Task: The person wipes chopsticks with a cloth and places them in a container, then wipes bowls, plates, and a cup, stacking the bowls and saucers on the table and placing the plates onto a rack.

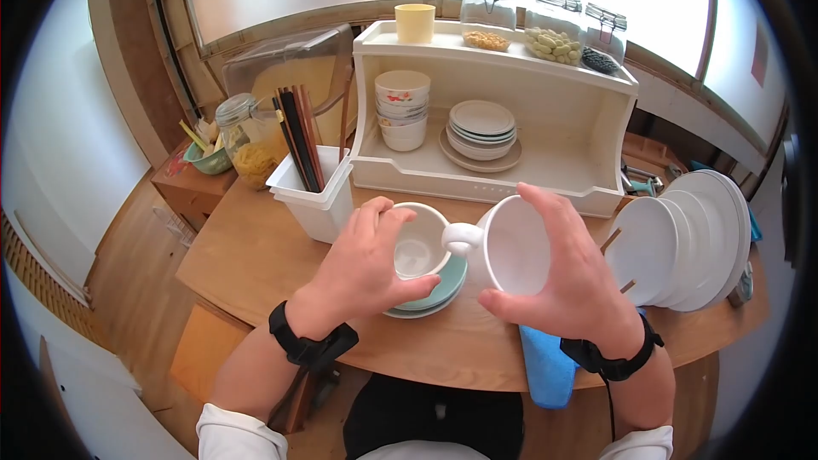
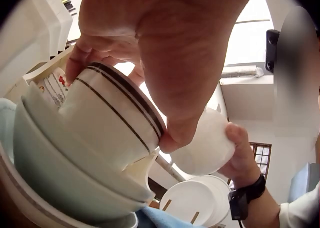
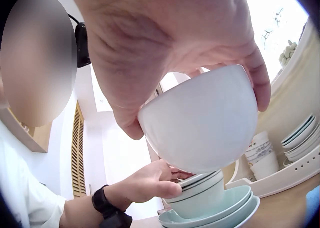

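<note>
My left hand [image 1: 362,260] grips the rim of a white bowl with dark stripes [image 2: 112,113], thumb on the near side and fingers on the far side. Its base sits inside a stack of pale green bowls [image 2: 65,163] on the table. To the right, my right hand [image 1: 575,268] holds a plain white cup [image 3: 202,120] by its rim, thumb and fingers on opposite sides. The cup is tilted, its mouth facing me in the head view. A rounded white piece like a handle [image 1: 462,238] shows at its left side, close to the striped bowl.
A white shelf [image 1: 562,132] at the back carries stacked bowls [image 1: 402,111] and plates [image 1: 482,123], with glass jars [image 1: 554,30] on top. Chopsticks stand in a white container [image 1: 311,196] at left. White plates [image 1: 643,247] stand upright at right, near a blue cloth [image 1: 545,366].
</note>
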`<state>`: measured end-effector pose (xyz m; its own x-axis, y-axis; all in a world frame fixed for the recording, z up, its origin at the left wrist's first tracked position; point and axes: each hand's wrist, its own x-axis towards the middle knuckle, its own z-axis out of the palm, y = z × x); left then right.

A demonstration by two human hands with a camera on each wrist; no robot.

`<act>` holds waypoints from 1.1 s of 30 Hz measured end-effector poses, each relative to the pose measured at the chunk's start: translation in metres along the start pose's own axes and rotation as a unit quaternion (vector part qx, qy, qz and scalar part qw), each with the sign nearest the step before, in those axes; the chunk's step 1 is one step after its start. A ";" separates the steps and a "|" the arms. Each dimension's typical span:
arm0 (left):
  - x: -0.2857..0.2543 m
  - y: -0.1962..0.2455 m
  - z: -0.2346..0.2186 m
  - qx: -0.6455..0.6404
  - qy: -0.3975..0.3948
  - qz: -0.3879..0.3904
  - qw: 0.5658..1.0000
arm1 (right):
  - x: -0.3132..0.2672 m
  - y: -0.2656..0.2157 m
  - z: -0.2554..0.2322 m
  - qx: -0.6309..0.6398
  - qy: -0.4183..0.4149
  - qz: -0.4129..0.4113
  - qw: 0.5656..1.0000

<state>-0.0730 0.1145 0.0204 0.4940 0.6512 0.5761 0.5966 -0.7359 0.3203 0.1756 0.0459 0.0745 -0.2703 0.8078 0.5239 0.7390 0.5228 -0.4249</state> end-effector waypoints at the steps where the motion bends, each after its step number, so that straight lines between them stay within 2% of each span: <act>1: 0.001 0.000 0.003 0.008 -0.008 0.000 1.000 | -0.001 0.001 0.000 -0.004 0.008 -0.012 1.000; 3: 0.002 0.000 0.005 0.014 -0.021 0.005 1.000 | -0.002 0.003 0.000 -0.009 0.020 -0.019 1.000; 5: 0.001 0.002 0.003 -0.005 -0.048 -0.030 0.998 | 0.000 0.005 0.001 -0.015 0.006 -0.014 1.000; 14: -0.005 -0.015 0.016 -0.015 -0.104 -0.043 0.994 | 0.017 0.004 0.016 -0.005 -0.004 -0.035 0.999; 18: -0.003 -0.011 0.017 -0.031 -0.108 -0.057 0.992 | 0.022 0.001 0.021 -0.012 -0.015 -0.038 0.999; 20: -0.002 -0.013 0.017 -0.034 -0.108 -0.026 0.993 | 0.025 0.000 0.024 -0.013 -0.013 -0.042 0.999; 24: -0.004 -0.009 0.011 -0.034 -0.116 -0.041 0.992 | 0.031 0.000 0.030 -0.026 -0.014 -0.052 0.998; 27: -0.013 -0.006 0.007 -0.055 -0.091 -0.021 0.994 | 0.038 -0.002 0.036 -0.021 -0.020 -0.046 0.999; 29: -0.028 -0.007 0.001 -0.004 -0.015 -0.056 0.998 | 0.043 -0.003 0.043 -0.008 -0.035 -0.048 0.998; 30: -0.037 -0.010 0.000 -0.008 -0.022 -0.051 0.998 | 0.044 -0.002 0.049 -0.009 -0.033 -0.039 0.999; 32: -0.058 -0.017 -0.004 -0.029 0.058 -0.084 0.994 | 0.049 -0.002 0.062 -0.004 -0.038 -0.075 0.996; 33: -0.068 -0.020 -0.003 -0.030 0.052 -0.079 0.995 | 0.051 -0.005 0.067 -0.004 -0.048 -0.071 0.996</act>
<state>-0.1204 0.0846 -0.0229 0.3273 0.7398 0.5879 0.6208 -0.6373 0.4565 0.1167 0.1025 0.0538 -0.4301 0.7485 0.5047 0.6934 0.6319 -0.3462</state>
